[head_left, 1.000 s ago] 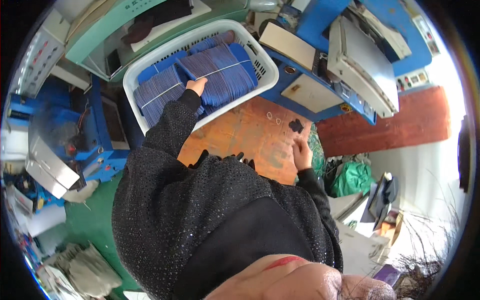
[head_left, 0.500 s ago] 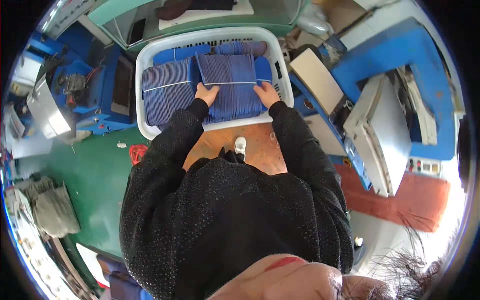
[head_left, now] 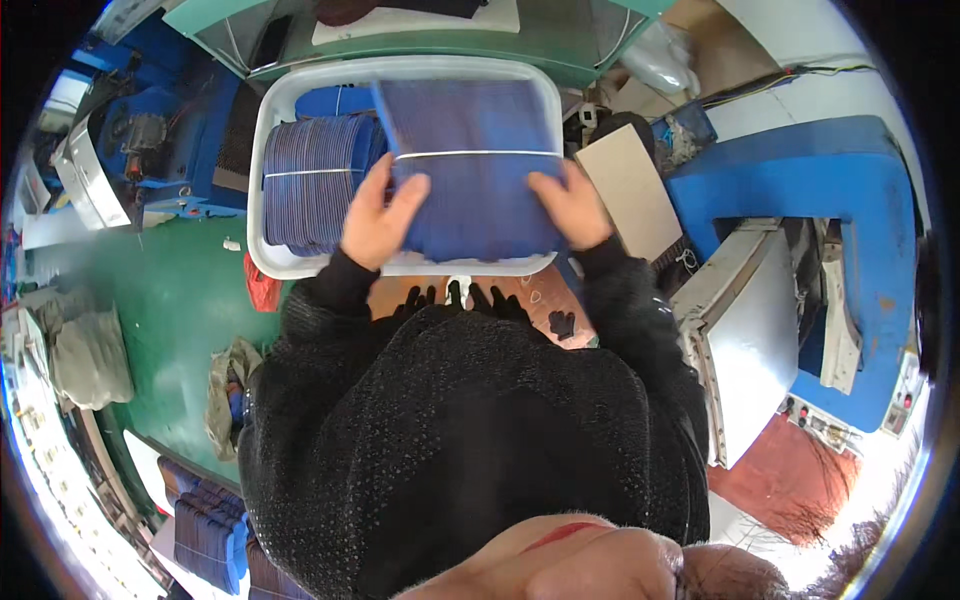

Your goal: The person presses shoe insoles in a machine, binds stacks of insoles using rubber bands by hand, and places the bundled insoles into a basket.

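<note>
Between my two hands is a thick bundle of flat blue pieces [head_left: 478, 208], tied around with a white band. My left hand [head_left: 383, 215] grips its left side, thumb over the near face. On the opposite side my right hand [head_left: 575, 205] clasps it the same way. The bundle looks raised above the white plastic basket [head_left: 257, 215] and hides much of its right half. Left of it in the basket lies a similar tied bundle [head_left: 312, 205], with a bright blue piece [head_left: 320, 101] behind. My fingertips behind the held bundle are hidden.
A glass-fronted green cabinet [head_left: 440, 48] stands beyond the basket. Blue machines flank me, one at left [head_left: 200, 140] and one at right [head_left: 850, 170]. A beige board [head_left: 628, 190] leans close to my right hand. More tied bundles [head_left: 210, 540] lie behind at lower left.
Both hands have lifted the right-hand bundle up out of the basket toward me; it now looks larger and blurred. My view has shifted slightly, with more of the right machine showing.
</note>
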`<state>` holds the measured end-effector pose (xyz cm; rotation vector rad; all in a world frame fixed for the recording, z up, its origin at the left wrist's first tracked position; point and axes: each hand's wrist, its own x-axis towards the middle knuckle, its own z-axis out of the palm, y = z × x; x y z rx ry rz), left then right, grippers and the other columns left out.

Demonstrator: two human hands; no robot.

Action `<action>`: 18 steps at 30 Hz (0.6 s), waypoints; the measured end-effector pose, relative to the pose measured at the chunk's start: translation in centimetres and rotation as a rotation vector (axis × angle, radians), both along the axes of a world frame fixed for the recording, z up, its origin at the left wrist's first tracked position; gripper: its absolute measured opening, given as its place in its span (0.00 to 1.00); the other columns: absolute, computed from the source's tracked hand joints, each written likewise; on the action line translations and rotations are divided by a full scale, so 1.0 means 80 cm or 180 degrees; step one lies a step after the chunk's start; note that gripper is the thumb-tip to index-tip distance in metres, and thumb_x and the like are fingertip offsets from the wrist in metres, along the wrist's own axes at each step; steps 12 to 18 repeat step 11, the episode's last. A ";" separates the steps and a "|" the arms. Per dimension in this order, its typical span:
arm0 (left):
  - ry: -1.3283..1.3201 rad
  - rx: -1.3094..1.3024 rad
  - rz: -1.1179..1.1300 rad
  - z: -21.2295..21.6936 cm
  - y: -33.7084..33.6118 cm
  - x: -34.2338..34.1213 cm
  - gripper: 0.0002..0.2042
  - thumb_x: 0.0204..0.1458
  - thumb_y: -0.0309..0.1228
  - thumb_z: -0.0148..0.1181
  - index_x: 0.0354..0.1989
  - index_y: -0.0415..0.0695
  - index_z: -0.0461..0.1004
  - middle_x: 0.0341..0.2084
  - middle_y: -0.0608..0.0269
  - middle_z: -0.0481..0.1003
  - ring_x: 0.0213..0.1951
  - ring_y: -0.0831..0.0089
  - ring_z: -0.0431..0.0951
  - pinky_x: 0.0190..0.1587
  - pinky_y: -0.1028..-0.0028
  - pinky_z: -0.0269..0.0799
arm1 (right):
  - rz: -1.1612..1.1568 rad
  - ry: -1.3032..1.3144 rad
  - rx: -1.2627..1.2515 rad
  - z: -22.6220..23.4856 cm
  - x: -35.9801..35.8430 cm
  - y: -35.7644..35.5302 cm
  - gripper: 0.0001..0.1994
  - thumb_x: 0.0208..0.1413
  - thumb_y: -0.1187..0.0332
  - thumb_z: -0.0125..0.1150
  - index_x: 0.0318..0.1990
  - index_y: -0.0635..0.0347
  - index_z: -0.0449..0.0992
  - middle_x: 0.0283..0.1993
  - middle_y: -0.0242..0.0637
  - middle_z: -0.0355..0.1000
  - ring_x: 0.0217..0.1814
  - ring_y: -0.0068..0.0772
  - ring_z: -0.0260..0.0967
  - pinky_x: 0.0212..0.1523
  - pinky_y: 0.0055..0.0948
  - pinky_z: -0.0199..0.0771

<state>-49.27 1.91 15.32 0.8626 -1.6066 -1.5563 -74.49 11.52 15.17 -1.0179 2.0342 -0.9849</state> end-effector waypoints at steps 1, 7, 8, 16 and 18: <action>-0.0003 -0.0038 -0.0180 0.018 0.012 -0.015 0.26 0.56 0.37 0.59 0.58 0.33 0.63 0.43 0.50 0.75 0.45 0.68 0.75 0.49 0.71 0.71 | 0.0147 -0.0073 -0.0130 0.032 -0.017 0.026 0.25 0.53 0.55 0.61 0.50 0.68 0.73 0.42 0.49 0.76 0.43 0.40 0.75 0.46 0.36 0.73; 0.0598 0.0010 -0.1663 0.057 0.100 -0.117 0.37 0.54 0.40 0.63 0.66 0.33 0.51 0.51 0.45 0.65 0.51 0.61 0.69 0.47 0.69 0.73 | -0.0588 0.0944 -0.0106 0.193 -0.091 0.188 0.23 0.56 0.62 0.60 0.54 0.70 0.71 0.45 0.39 0.75 0.45 0.27 0.70 0.50 0.28 0.69; 0.0509 0.0013 -0.1975 0.061 0.118 -0.137 0.41 0.53 0.42 0.64 0.67 0.32 0.47 0.53 0.42 0.61 0.54 0.58 0.67 0.48 0.68 0.73 | -0.0936 0.1222 0.0161 0.212 -0.100 0.221 0.23 0.57 0.63 0.60 0.55 0.70 0.71 0.45 0.38 0.75 0.46 0.27 0.70 0.51 0.28 0.69; 0.1078 0.0335 -0.3041 0.074 0.175 -0.189 0.49 0.52 0.48 0.65 0.69 0.31 0.40 0.56 0.41 0.55 0.58 0.55 0.62 0.56 0.64 0.70 | -0.1208 0.1253 0.0195 0.255 -0.117 0.337 0.22 0.57 0.64 0.60 0.55 0.70 0.71 0.47 0.40 0.75 0.48 0.26 0.70 0.52 0.28 0.68; 0.1078 0.0335 -0.3041 0.074 0.175 -0.189 0.49 0.52 0.48 0.65 0.69 0.31 0.40 0.56 0.41 0.55 0.58 0.55 0.62 0.56 0.64 0.70 | -0.1208 0.1253 0.0195 0.255 -0.117 0.337 0.22 0.57 0.64 0.60 0.55 0.70 0.71 0.47 0.40 0.75 0.48 0.26 0.70 0.52 0.28 0.68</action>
